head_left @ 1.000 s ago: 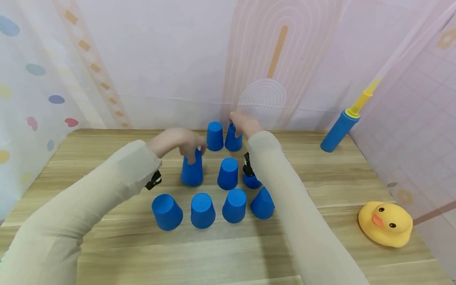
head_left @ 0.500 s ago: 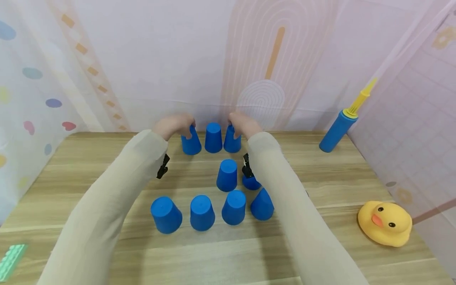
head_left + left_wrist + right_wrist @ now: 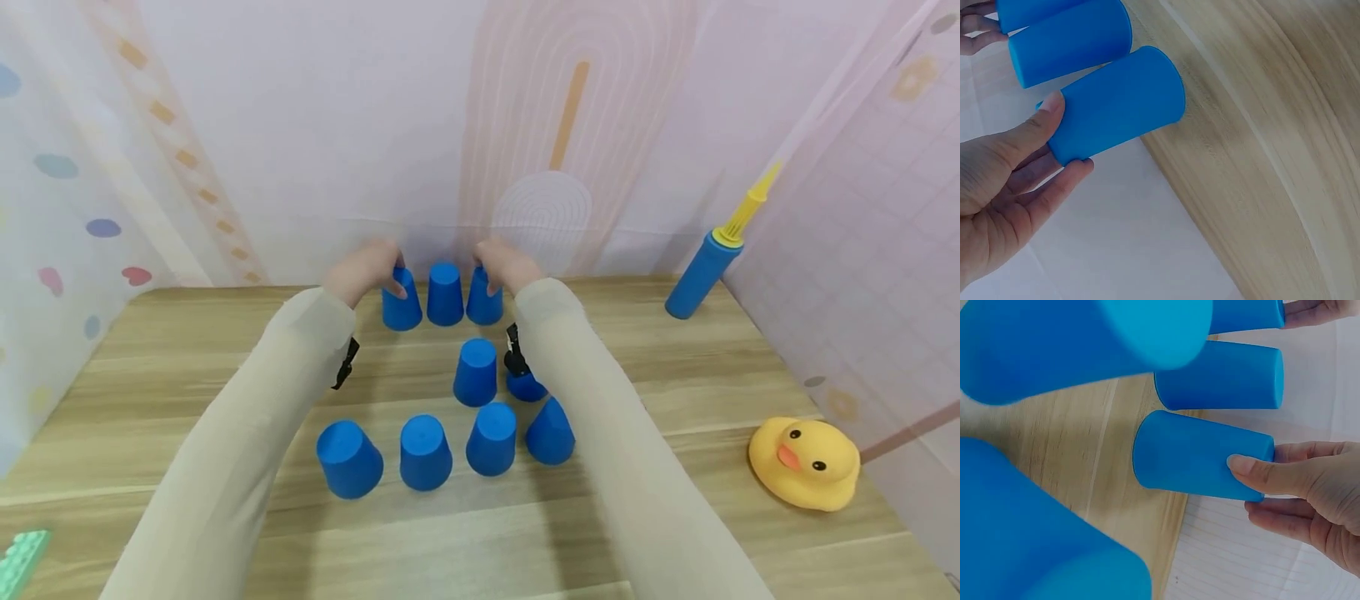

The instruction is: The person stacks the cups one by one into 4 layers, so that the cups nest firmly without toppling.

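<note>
Back row of three inverted blue cups at the table's [image 3: 712, 367] far edge. Left hand [image 3: 365, 271] pinches the left cup [image 3: 401, 302] between thumb and fingers; right hand [image 3: 507, 265] pinches the right cup [image 3: 483, 300] likewise. Middle cup [image 3: 445, 294] stands untouched between them. Both held cups rest upside down on the wood.
</note>
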